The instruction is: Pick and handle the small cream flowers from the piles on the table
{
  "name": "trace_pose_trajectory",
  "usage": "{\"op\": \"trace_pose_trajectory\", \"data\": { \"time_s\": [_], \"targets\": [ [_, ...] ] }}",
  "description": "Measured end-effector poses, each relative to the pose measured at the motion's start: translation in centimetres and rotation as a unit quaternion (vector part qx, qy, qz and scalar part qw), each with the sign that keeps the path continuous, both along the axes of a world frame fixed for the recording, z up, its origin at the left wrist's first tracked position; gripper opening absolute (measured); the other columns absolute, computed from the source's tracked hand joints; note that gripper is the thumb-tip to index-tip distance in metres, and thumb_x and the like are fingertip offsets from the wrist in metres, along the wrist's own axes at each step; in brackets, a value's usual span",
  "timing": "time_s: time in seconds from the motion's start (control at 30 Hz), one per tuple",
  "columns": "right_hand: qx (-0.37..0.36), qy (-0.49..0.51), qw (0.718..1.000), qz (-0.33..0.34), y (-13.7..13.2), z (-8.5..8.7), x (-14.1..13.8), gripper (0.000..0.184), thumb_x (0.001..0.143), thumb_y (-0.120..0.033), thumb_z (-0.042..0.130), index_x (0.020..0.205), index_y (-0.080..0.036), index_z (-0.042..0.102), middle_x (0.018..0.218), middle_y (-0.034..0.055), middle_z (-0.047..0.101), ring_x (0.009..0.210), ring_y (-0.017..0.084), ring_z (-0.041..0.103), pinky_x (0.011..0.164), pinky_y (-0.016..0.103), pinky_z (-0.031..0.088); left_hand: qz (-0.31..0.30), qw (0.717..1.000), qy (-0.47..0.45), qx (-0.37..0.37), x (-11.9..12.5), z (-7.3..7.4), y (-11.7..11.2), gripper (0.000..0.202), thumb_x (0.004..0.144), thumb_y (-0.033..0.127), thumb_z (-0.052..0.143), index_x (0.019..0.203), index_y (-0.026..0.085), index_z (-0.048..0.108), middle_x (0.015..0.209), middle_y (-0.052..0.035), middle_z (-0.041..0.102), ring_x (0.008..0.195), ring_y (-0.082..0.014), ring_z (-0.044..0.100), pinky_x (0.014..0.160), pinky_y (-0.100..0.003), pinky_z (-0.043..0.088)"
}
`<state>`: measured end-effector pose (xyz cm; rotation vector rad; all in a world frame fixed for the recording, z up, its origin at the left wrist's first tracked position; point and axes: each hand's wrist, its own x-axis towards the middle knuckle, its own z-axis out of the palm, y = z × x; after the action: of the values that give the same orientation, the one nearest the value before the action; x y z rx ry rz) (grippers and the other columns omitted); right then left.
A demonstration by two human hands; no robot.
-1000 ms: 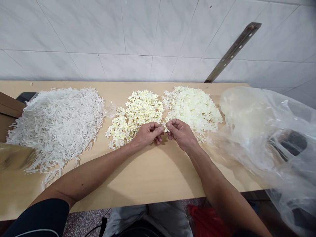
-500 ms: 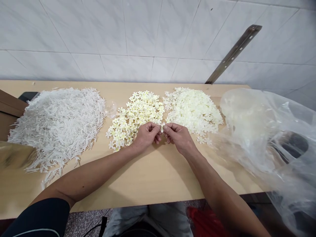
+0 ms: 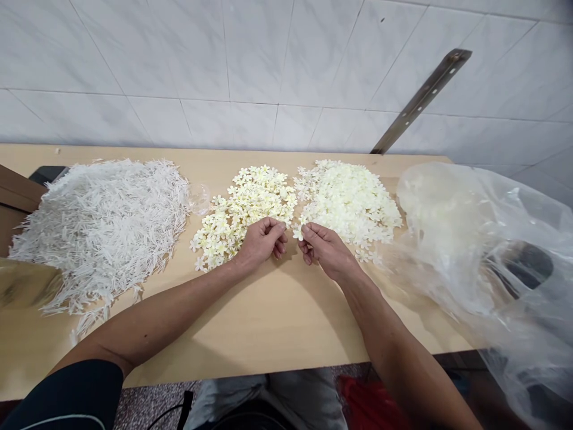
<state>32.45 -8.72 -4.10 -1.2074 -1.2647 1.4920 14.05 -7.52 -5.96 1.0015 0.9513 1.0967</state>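
Over the wooden table (image 3: 268, 322), the right hand (image 3: 326, 249) pinches a small white flower (image 3: 297, 234) while the left hand (image 3: 261, 240) curls loosely beside it, its grip unclear.

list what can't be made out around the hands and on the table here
Head view only.
Left hand: whether it holds anything, hidden by its curled fingers.
Small flower in right hand: too small for detail.
Dark thing inside plastic bag: blurred by the film.
Brown thing: cut off by the left edge.
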Motion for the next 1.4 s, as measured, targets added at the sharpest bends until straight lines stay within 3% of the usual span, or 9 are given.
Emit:
{"op": "trace_pose_trajectory", "data": {
  "time_s": [0.2, 0.4, 0.57, 0.67, 0.83, 1.1, 1.23, 1.4],
  "targets": [
    [0.034, 0.007, 0.999, -0.019, 0.3, 0.0, 0.3, 0.037, 0.08, -0.051, 0.087, 0.08, -0.02, 0.066, 0.068, -0.0021, 0.062, 0.049, 0.01, 0.05, 0.049, 0.027, 0.047, -0.03, 1.0, 0.004, -0.003, 0.1, -0.1, -0.1, 0.032, 0.091, 0.046, 0.073, 0.092, 0.015, 0.068, 0.076, -0.0035, 0.069, 0.051, -0.0115, 0.064, 0.044, -0.022, 0.051],
    [0.039, -0.004, 0.999, -0.007, 0.2, -0.3, 0.1, 0.046, 0.079, -0.061, 0.085, 0.076, -0.02, 0.065, 0.065, -0.0014, 0.059, 0.05, 0.012, 0.052, 0.047, 0.027, 0.043, -0.08, 0.996, -0.022, -0.011, 0.2, -0.3, -0.4, 0.039, 0.087, 0.052, 0.078, 0.09, 0.014, 0.068, 0.083, -0.0067, 0.071, 0.055, -0.0139, 0.068, 0.048, -0.025, 0.056],
    [0.04, -0.027, 0.999, -0.002, -0.2, -0.4, -0.4, 0.054, 0.09, -0.07, 0.069, 0.071, -0.021, 0.054, 0.061, -0.0034, 0.051, 0.049, 0.011, 0.048, 0.046, 0.026, 0.041, -0.085, 0.995, -0.036, -0.029, 0.4, 0.0, -0.6, 0.043, 0.084, 0.054, 0.08, 0.088, 0.013, 0.068, 0.082, -0.0065, 0.071, 0.055, -0.0127, 0.067, 0.048, -0.024, 0.055],
    [0.051, -0.049, 0.997, 0.009, -0.2, -0.4, -0.5, 0.054, 0.093, -0.071, 0.064, 0.073, -0.021, 0.056, 0.06, -0.0031, 0.052, 0.049, 0.011, 0.049, 0.046, 0.026, 0.04, -0.081, 0.995, -0.048, -0.041, 0.2, 0.2, -0.5, 0.041, 0.081, 0.049, 0.084, 0.09, 0.013, 0.067, 0.079, -0.006, 0.072, 0.055, -0.0127, 0.066, 0.049, -0.024, 0.054],
    [0.033, -0.048, 0.998, 0.023, 0.1, -0.3, -0.2, 0.052, 0.088, -0.069, 0.072, 0.075, -0.02, 0.061, 0.063, -0.0004, 0.06, 0.048, 0.012, 0.054, 0.046, 0.027, 0.042, -0.07, 0.994, -0.076, -0.039, -0.2, 0.1, 0.0, 0.036, 0.083, 0.044, 0.084, 0.087, 0.013, 0.066, 0.063, -0.0042, 0.067, 0.051, -0.0117, 0.062, 0.05, -0.022, 0.051],
    [0.022, -0.062, 0.995, 0.08, 0.2, 0.7, 0.9, 0.047, 0.079, -0.064, 0.084, 0.085, -0.019, 0.072, 0.069, 0.0014, 0.066, 0.058, 0.014, 0.061, 0.054, 0.027, 0.049, -0.047, 0.995, -0.082, -0.037, -0.4, 0.1, 0.2, 0.04, 0.081, 0.048, 0.085, 0.085, 0.014, 0.065, 0.069, -0.0037, 0.067, 0.055, -0.0117, 0.063, 0.051, -0.023, 0.051],
    [0.037, -0.082, 0.995, 0.051, 0.3, 0.8, 1.3, 0.046, 0.085, -0.063, 0.079, 0.083, -0.018, 0.074, 0.069, 0.0023, 0.066, 0.058, 0.014, 0.062, 0.055, 0.027, 0.051, -0.037, 0.995, -0.092, -0.022, -0.5, 0.2, 0.2, 0.039, 0.081, 0.048, 0.085, 0.087, 0.014, 0.066, 0.084, -0.0056, 0.07, 0.058, -0.0103, 0.064, 0.051, -0.022, 0.05],
    [0.056, -0.052, 0.997, -0.013, 0.5, 0.8, 1.6, 0.046, 0.084, -0.063, 0.081, 0.077, -0.019, 0.069, 0.071, 0.002, 0.065, 0.058, 0.013, 0.059, 0.052, 0.028, 0.053, -0.034, 0.994, -0.097, -0.024, -0.5, 0.2, 0.2, 0.038, 0.082, 0.046, 0.084, 0.087, 0.014, 0.064, 0.085, -0.0057, 0.07, 0.058, -0.0101, 0.063, 0.051, -0.023, 0.049]
  ]
}}
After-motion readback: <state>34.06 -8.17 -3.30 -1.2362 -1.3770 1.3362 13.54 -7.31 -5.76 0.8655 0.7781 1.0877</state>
